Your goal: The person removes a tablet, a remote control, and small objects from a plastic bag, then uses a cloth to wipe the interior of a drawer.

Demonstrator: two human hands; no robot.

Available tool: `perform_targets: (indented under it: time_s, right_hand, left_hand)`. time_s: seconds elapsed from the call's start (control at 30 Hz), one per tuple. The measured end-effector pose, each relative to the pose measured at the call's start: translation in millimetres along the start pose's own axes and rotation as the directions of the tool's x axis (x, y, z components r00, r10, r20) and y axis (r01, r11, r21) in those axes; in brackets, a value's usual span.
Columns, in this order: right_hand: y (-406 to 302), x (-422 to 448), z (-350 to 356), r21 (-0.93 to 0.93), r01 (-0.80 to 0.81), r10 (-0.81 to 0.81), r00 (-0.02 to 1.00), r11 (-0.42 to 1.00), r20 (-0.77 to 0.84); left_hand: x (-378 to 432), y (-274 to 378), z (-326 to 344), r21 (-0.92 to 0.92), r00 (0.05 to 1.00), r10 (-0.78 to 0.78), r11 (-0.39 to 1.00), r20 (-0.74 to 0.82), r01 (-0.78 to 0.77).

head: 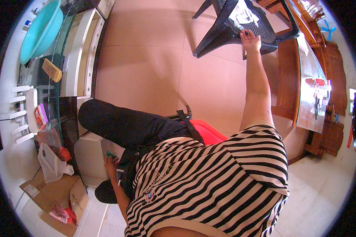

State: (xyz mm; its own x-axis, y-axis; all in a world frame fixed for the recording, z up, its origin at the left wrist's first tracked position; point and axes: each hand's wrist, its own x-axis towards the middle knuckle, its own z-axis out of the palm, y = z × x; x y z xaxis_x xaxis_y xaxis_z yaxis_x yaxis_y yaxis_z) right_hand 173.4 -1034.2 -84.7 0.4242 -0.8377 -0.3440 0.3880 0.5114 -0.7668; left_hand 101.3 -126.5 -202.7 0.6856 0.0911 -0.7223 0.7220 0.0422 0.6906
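My right hand [250, 41] reaches out at the upper right, palm up with fingers partly curled, at the edge of a dark plastic chair [219, 38]. A small dark spot shows at its fingers; whether it is a held thing cannot be told. A crumpled white, shiny sheet or bag [244, 13] lies on the chair seat. My left hand [110, 164] is low at the left, beside my dark trousers and a pale box-like surface [89, 154]. Its fingers are around a small green thing [109, 154], too blurred to name.
A glass-topped stand on the left holds a turquoise basin [41, 32], a yellow block-like thing [52, 70] and a white router [32, 109]. Below it are an open cardboard box [59, 195] and a plastic bag [52, 163]. A glass-topped wooden table [310, 89] stands right; a red seat [206, 131] is beside me.
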Motion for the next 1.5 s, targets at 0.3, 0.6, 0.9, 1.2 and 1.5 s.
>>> perform_targets:
  time_s: [0.3,0.6,0.9,1.2,1.5]
  right_hand:
    - [-1,3,-9,0.093,0.014,-0.017,0.999,0.996,0.031]
    - [2,-12,9,0.037,0.029,-0.036,0.975,0.999,0.218]
    - [-37,11,-16,-0.461,0.006,0.198,0.898,0.887,0.392]
    - [136,-137,133,-0.762,0.044,0.603,0.583,0.647,0.545]
    - [290,-474,295,-0.674,0.376,0.77,-0.356,0.637,0.529]
  left_hand:
    - [-18,17,17,0.126,0.999,0.009,0.992,-0.035,-0.004]
    - [-36,35,50,0.163,0.989,-0.03,0.985,-0.147,0.054]
    - [2,54,47,-0.056,0.941,0.167,0.98,-0.293,-0.192]
    - [-50,36,26,-0.125,0.915,0.197,0.959,-0.353,-0.255]
    - [-107,22,35,-0.579,0.942,0.161,0.754,-0.295,-0.31]
